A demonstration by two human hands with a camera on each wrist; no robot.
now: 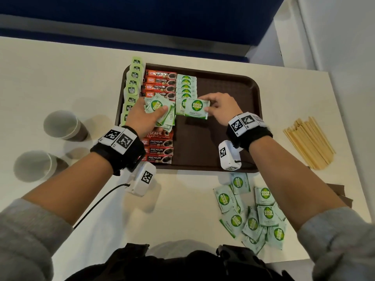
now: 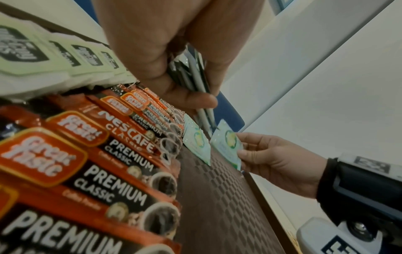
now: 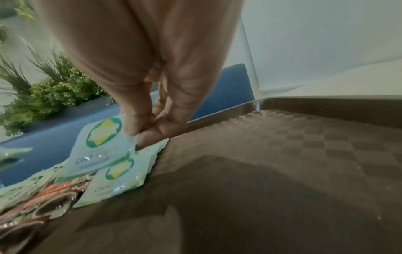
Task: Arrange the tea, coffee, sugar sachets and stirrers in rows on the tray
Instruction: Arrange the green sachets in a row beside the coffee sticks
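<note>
White table [image 1: 60,78], blue panel [image 1: 142,15], white wall [image 1: 345,27]

The left hand [image 1: 145,115] covers the middle of the coffee sachet row [image 1: 159,86] and the lower tea bags [image 1: 133,89]; how many lie beneath cannot be told. In the left wrist view, its stack of sugar sachets [image 2: 191,75] shows edge-on only, prints unreadable. The right wrist view blurs the held sachet [image 3: 102,146]. Stirrers [image 1: 310,141] are too fine to count.
</note>
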